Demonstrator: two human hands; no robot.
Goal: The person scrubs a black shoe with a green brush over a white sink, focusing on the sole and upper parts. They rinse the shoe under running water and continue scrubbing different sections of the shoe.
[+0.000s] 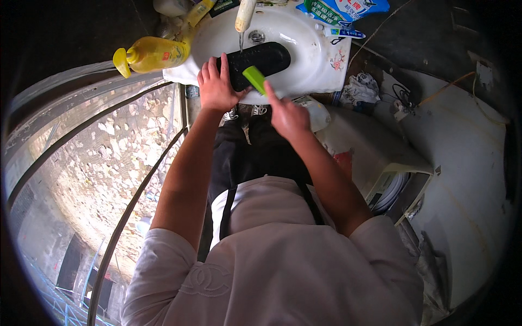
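Note:
A long, flat black piece with a rounded end [261, 59], shaped like a slipper sole, lies tilted across the white washbasin [310, 77]. My left hand [217, 83] grips its left end, fingers over the upper side and thumb along the near edge. In my right hand [288, 116] is a bright green scrubbing brush [254, 78], held by the handle with its head at the near edge of the black piece. Water runs from the pale tap [244, 18] onto the black surface. Behind the piece, the metal drain [257, 36] shows.
A yellow pump bottle [159, 55] lies at the basin's left edge. On the right rim are a toothpaste tube [344, 32] and a blue detergent bag [346, 10]. A crumpled plastic bag [361, 89] sits right of the basin. A meshed window [118, 155] borders my left side.

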